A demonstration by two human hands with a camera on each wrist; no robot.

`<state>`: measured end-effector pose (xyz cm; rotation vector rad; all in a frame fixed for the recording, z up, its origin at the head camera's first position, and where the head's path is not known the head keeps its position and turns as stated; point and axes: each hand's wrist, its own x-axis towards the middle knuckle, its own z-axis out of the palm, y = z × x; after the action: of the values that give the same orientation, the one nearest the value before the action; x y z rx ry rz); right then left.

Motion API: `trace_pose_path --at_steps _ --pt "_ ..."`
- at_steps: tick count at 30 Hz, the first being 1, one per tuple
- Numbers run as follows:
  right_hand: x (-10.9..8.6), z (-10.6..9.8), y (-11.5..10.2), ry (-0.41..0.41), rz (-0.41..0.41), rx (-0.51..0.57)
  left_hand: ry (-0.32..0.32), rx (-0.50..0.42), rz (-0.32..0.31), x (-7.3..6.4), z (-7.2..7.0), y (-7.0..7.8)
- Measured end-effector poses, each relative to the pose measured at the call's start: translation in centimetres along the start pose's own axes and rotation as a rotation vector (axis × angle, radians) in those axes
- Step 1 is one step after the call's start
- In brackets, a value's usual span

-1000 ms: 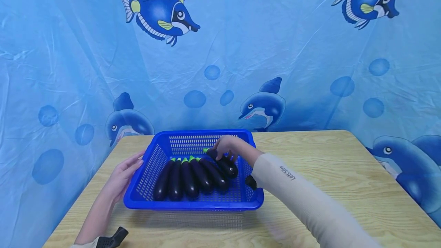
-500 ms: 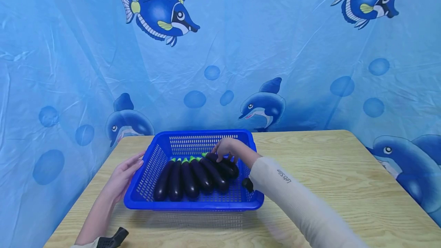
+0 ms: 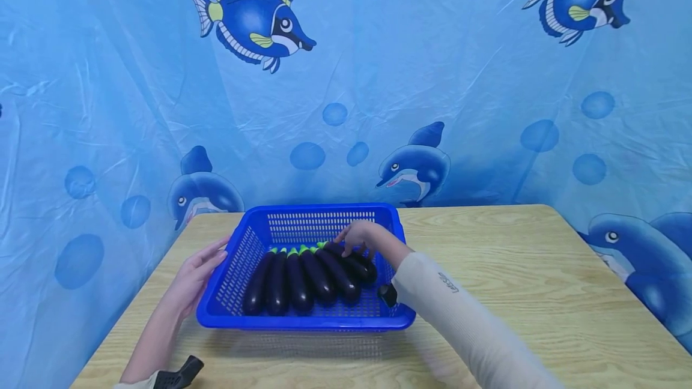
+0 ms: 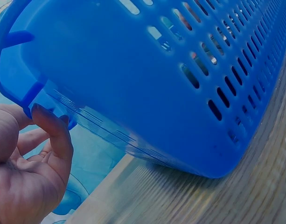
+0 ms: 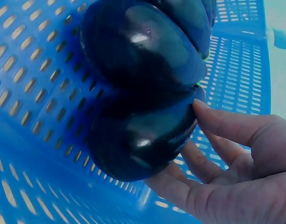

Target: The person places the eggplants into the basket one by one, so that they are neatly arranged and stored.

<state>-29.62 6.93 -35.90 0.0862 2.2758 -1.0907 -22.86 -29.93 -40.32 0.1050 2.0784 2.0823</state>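
A blue perforated plastic basket (image 3: 303, 322) stands on the table with several dark purple eggplants (image 3: 298, 281) lying side by side in it, green stem ends to the back. My right hand (image 3: 361, 238) reaches inside and holds the rightmost eggplant (image 5: 138, 140), thumb on one side and fingers on the other. That eggplant lies slanted against its neighbour; the hand covers part of it in the head view. At the basket's left side, my left hand (image 3: 194, 278) grips the rim; in the left wrist view its fingers (image 4: 59, 135) curl at the rim's edge.
The basket rests on a light wood-grain table (image 3: 486, 257). Bare tabletop extends to its right. Behind hangs a blue curtain (image 3: 346, 77) printed with fish and dolphins. A black wrist mount (image 3: 178, 372) shows on the left forearm.
The right hand has moved slightly down and toward me with its eggplant, which now lies lower beside the others. The left hand and basket look unchanged.
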Motion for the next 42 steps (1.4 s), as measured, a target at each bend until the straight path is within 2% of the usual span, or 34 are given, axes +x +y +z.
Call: trace_pose_path --at_steps 7,14,20,25,32,42 --pt "0.1 0.0 0.3 0.001 -0.012 0.029 0.000 0.018 0.006 -0.1 0.0 0.1" --pt "0.2 -0.3 0.5 -0.031 -0.021 0.051 -0.008 0.014 0.009 -0.1 0.1 0.1" --pt "0.4 -0.3 0.2 -0.008 -0.032 0.103 0.020 0.027 -0.012 -0.3 0.0 0.3" --pt "0.1 -0.2 0.1 0.019 -0.044 0.088 0.021 0.095 -0.010 -0.5 -0.2 0.8" --pt "-1.1 -0.9 -0.2 0.044 -0.043 0.126 0.014 0.225 -0.010 -0.2 0.0 1.2" --pt "-2.0 -2.0 -0.7 0.037 -0.101 0.094 -0.048 0.316 -0.001 -0.4 -0.2 2.1"
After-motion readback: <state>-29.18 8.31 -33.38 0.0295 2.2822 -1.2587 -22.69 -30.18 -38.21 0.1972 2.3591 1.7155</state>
